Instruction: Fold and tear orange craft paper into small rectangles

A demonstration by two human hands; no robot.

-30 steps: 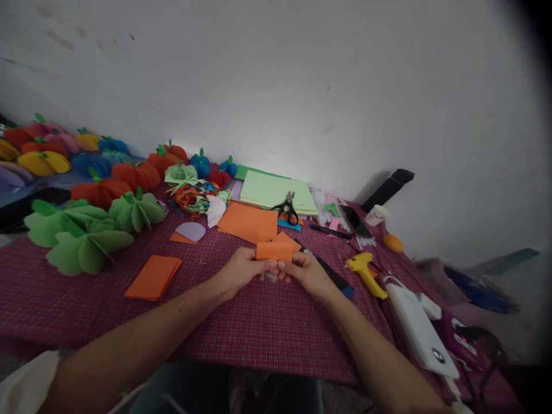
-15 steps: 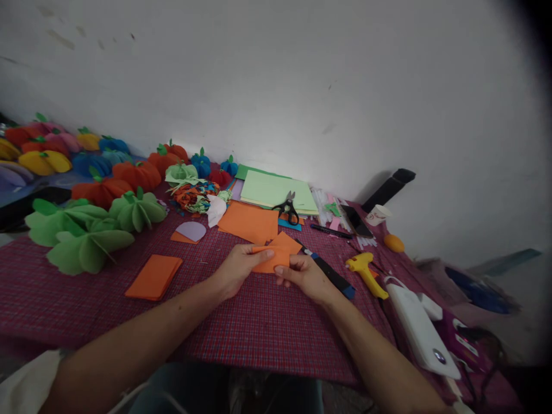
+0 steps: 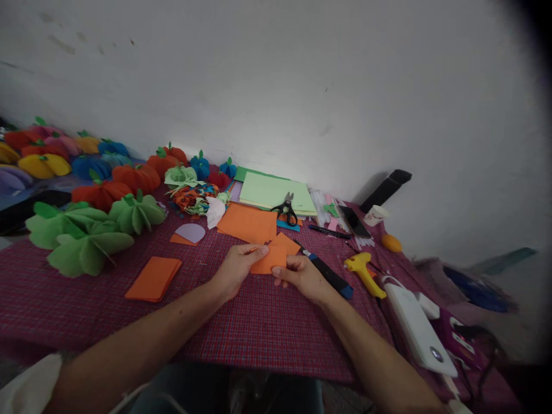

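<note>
Between my two hands is a small piece of orange paper (image 3: 268, 262), held above the checked cloth. My left hand (image 3: 236, 269) pinches its left edge with the thumb on top. The right hand (image 3: 302, 276) grips its lower right corner between thumb and fingers. Just behind it lies another orange piece (image 3: 286, 243), and farther back a stack of larger orange sheets (image 3: 248, 222). A utility knife (image 3: 330, 276) with a black and blue handle rests beside my right hand. Left of my left arm sits a pile of orange rectangles (image 3: 154, 279).
Black-handled scissors (image 3: 286, 211) lie on light green sheets (image 3: 276, 190). On the right are a yellow glue gun (image 3: 365, 273), a white power bank-like device (image 3: 420, 328), a phone (image 3: 355, 221) and a paper cup (image 3: 376, 215). Several paper pumpkins (image 3: 135, 177) fill the left, near paper scraps (image 3: 196, 199).
Both hands stay on the orange paper, which now looks flatter and slightly narrower between them. The whole view has shifted very slightly.
</note>
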